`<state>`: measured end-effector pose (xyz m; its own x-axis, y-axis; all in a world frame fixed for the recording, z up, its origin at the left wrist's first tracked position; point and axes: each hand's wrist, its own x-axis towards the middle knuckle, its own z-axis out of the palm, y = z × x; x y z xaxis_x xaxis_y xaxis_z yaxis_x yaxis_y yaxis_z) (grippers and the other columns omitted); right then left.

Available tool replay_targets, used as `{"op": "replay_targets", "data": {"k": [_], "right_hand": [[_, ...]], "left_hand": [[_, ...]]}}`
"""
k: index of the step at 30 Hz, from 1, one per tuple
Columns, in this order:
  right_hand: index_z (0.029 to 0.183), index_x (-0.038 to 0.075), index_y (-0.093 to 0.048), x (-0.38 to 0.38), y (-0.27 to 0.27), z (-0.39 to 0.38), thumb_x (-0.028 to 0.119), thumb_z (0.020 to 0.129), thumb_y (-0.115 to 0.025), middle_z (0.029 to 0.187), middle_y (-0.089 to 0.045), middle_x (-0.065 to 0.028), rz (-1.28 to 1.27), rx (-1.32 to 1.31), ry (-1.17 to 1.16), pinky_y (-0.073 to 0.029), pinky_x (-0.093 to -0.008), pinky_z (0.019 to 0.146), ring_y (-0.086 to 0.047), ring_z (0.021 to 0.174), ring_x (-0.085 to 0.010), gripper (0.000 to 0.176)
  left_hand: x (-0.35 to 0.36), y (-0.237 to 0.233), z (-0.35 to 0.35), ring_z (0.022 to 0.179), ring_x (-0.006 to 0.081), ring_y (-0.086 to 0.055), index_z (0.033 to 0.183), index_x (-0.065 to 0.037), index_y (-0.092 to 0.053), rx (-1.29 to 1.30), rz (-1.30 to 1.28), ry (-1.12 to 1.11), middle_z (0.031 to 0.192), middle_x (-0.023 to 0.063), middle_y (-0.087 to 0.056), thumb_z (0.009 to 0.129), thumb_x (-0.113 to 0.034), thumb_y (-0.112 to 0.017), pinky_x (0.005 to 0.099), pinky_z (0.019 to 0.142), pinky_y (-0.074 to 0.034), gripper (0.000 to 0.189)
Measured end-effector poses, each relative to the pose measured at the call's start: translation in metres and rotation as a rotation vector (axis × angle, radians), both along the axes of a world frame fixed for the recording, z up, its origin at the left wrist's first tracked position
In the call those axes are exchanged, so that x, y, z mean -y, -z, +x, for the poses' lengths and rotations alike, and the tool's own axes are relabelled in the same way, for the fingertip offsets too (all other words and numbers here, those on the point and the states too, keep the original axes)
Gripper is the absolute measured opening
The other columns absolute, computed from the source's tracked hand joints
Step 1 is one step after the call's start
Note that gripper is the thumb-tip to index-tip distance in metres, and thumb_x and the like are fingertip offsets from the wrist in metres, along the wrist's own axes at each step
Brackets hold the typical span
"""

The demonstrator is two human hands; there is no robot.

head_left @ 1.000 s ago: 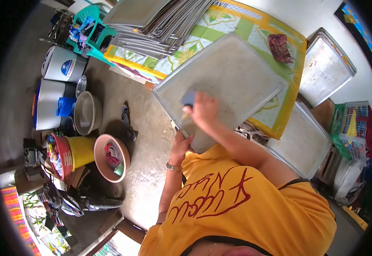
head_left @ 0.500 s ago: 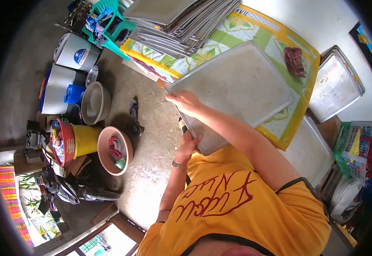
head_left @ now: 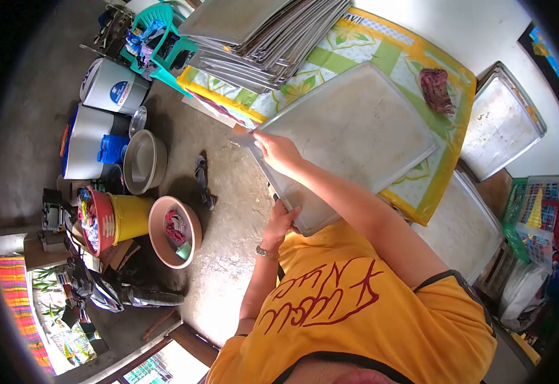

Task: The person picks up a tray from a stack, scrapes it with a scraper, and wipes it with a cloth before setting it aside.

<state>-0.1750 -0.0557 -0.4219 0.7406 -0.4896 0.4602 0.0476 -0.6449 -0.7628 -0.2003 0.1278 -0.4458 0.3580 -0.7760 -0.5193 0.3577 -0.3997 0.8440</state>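
A large grey metal baking tray (head_left: pixel 363 128) lies tilted, its far part over the table and its near edge against my body. My left hand (head_left: pixel 279 225), with a watch on the wrist, is closed on the tray's near left edge. My right hand (head_left: pixel 278 152) reaches across the tray to its left corner. Its fingers are closed on a flat scraper (head_left: pixel 242 138), whose wide blade sticks out past the tray's edge. The grip on its handle is mostly hidden. On the tablecloth beyond the tray lies a crumpled dark red cloth (head_left: pixel 437 91).
A tall stack of trays (head_left: pixel 254 45) stands on the table's far left (head_left: pixel 414 205). More trays (head_left: pixel 503 125) lean by the wall at right. Basins (head_left: pixel 176 232), buckets (head_left: pixel 129 214) and a green chair (head_left: pixel 158 38) stand on the floor at left, near slippers (head_left: pixel 204 182).
My right hand has shifted slightly at the tray's left corner, and the scraper has turned, showing its grey blade. My left hand keeps its hold on the tray edge.
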Motion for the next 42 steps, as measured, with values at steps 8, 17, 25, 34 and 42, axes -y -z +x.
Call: {"op": "replay_targets", "data": {"k": [8, 17, 25, 34, 42], "right_hand": [[0.102, 0.025, -0.068, 0.022, 0.039, 0.003, 0.021, 0.084, -0.054, 0.119, -0.062, 0.0053, -0.881, -0.219, -0.448, -0.022, -0.0485, 0.116, -0.042, 0.133, -0.0207, 0.023], [0.116, 0.027, -0.067, 0.070, 0.015, -0.031, 0.015, 0.089, -0.047, 0.133, -0.057, 0.0034, -0.788, -0.238, -0.584, -0.023, -0.0466, 0.117, -0.041, 0.135, -0.0220, 0.035], [0.116, 0.017, -0.061, 0.063, -0.051, -0.017, 0.015, 0.090, -0.051, 0.094, -0.069, -0.0093, -0.115, -0.546, -0.101, -0.052, -0.0471, 0.079, -0.067, 0.091, -0.0296, 0.029], [0.093, 0.007, -0.071, 0.029, -0.064, 0.082, 0.013, 0.085, -0.056, 0.091, -0.071, -0.0117, -0.404, -0.696, -0.161, -0.055, -0.0444, 0.069, -0.069, 0.086, -0.0293, 0.018], [0.095, 0.007, -0.072, -0.007, -0.051, 0.104, 0.011, 0.085, -0.056, 0.100, -0.071, -0.0106, -0.577, -0.811, -0.288, -0.056, -0.0438, 0.073, -0.069, 0.095, -0.0273, 0.020]], "left_hand": [[0.001, 0.003, 0.003, 0.065, 0.0142, -0.066, 0.128, 0.001, -0.041, -0.067, -0.052, -0.028, 0.099, 0.0089, -0.063, 0.090, -0.012, -0.062, 0.0236, 0.045, -0.054, 0.045], [0.003, 0.007, 0.001, 0.072, 0.0158, -0.068, 0.132, 0.001, -0.039, -0.088, -0.087, -0.082, 0.107, 0.0103, -0.062, 0.090, -0.009, -0.060, 0.0242, 0.046, -0.056, 0.048], [0.004, 0.002, 0.003, 0.073, 0.0175, -0.068, 0.131, 0.002, -0.039, -0.033, -0.042, -0.040, 0.106, 0.0116, -0.062, 0.090, -0.010, -0.059, 0.0265, 0.045, -0.057, 0.047], [0.001, 0.005, 0.005, 0.072, 0.0169, -0.067, 0.126, 0.003, -0.043, 0.030, -0.004, -0.022, 0.101, 0.0115, -0.062, 0.089, -0.011, -0.060, 0.0261, 0.046, -0.057, 0.043], [-0.005, 0.033, 0.013, 0.072, 0.0169, -0.067, 0.125, 0.004, -0.042, 0.186, 0.062, 0.044, 0.100, 0.0122, -0.062, 0.089, -0.014, -0.060, 0.0274, 0.044, -0.057, 0.044]]}}
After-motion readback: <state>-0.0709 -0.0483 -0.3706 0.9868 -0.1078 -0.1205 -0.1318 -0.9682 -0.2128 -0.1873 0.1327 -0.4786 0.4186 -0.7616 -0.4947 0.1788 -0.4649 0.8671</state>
